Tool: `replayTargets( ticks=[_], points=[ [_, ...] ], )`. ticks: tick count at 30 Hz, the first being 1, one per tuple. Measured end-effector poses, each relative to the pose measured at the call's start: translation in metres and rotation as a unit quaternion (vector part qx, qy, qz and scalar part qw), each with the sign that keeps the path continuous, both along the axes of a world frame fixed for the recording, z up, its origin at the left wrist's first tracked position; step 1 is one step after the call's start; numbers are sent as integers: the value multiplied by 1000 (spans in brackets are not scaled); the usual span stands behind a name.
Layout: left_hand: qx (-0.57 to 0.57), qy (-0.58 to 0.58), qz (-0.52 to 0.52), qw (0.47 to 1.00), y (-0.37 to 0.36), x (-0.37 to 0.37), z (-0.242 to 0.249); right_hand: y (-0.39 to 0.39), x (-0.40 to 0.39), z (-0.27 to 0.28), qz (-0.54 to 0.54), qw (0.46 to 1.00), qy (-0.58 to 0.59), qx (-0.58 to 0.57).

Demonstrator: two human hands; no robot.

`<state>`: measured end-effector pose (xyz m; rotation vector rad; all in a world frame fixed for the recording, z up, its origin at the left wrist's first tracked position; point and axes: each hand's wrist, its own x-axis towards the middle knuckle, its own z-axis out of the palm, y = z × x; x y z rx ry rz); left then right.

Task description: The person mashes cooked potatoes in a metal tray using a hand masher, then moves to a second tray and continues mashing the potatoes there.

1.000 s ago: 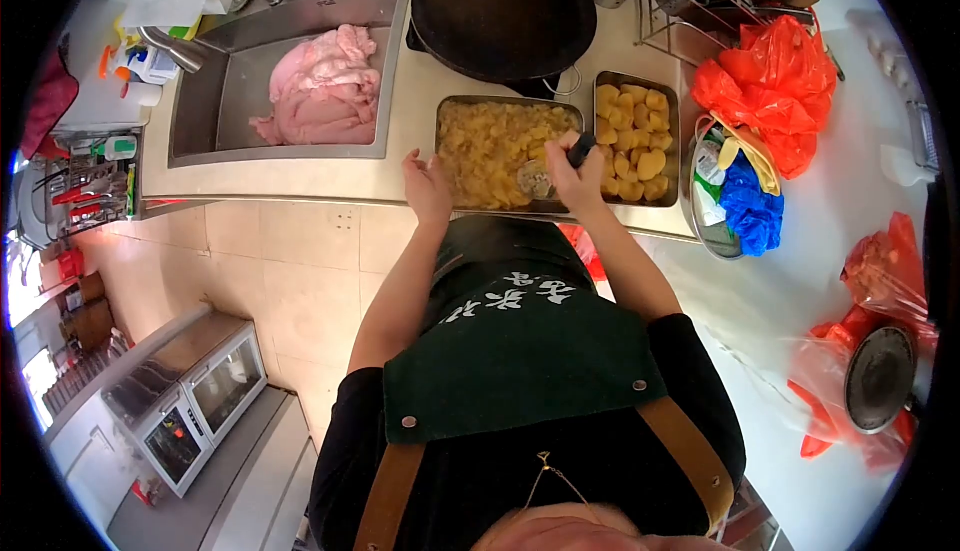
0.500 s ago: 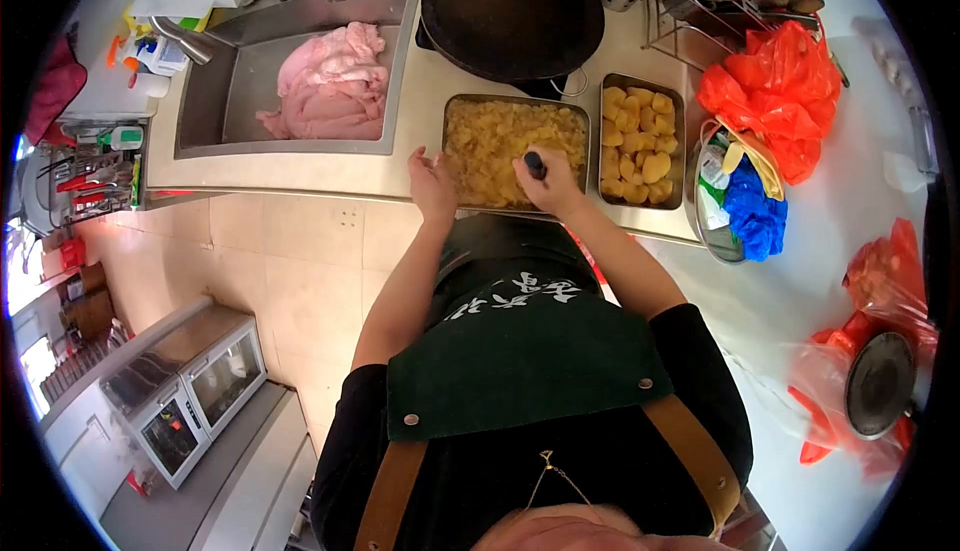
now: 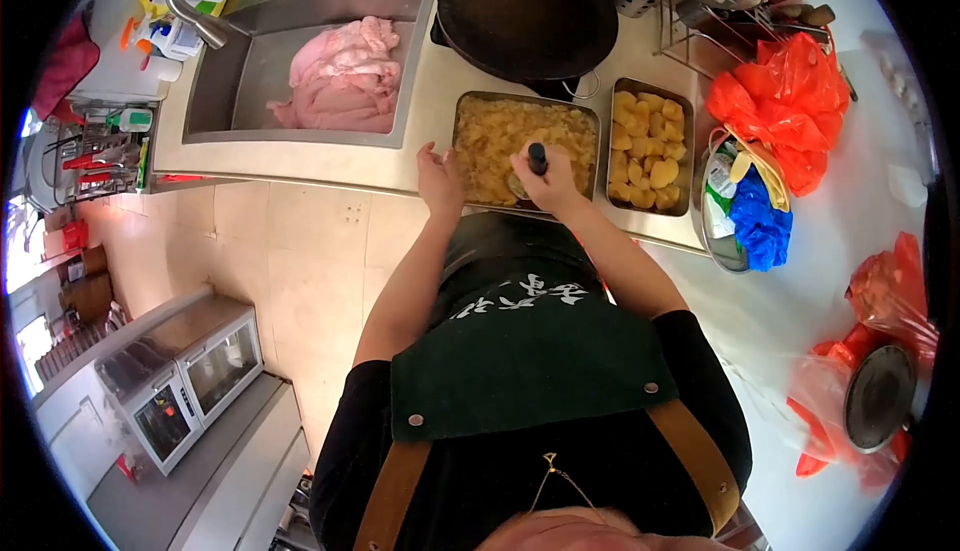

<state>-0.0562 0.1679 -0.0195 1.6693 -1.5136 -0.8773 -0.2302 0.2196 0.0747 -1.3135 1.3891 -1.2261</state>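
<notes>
Right fingers (image 3: pixel 524 168) closed round the black handle (image 3: pixel 538 158), press evenly across the tray (image 3: pixel 530 101), loosely open left fingers (image 3: pixel 428 158) by its left edge.

black-handled tool (image 3: pixel 538 159): lower end mostly behind right hand (image 3: pixel 551 185) | pan (image 3: pixel 527 16): top cut off

Yellow mash (image 3: pixel 500 139), black handle (image 3: pixel 537 158), green apron (image 3: pixel 530 381)

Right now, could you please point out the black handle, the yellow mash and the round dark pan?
Black handle (image 3: pixel 538 158): head view, on its exposed end.
Yellow mash (image 3: pixel 503 131): head view, on its top surface.
Round dark pan (image 3: pixel 527 17): head view, mid-surface.
</notes>
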Motion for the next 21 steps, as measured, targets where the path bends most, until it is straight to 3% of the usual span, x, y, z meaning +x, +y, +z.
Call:
replayTargets(
  ticks=[5, 12, 16, 21],
  points=[
    [24, 5, 9, 1000, 0, -1, 3, 5, -7, -4, -88, 996, -31, 3],
    [-22, 0, -1, 1000, 1, -1, -4, 5, -39, 3, -115, 989, 93, 5],
    [-20, -1, 5, 1000, 1, -2, 4, -4, -40, 16, -149, 973, -177, 26],
    [-13, -3, -4, 1000, 0, -2, 4, -35, -37, 11, -177, 978, -104, -37]
  ],
)
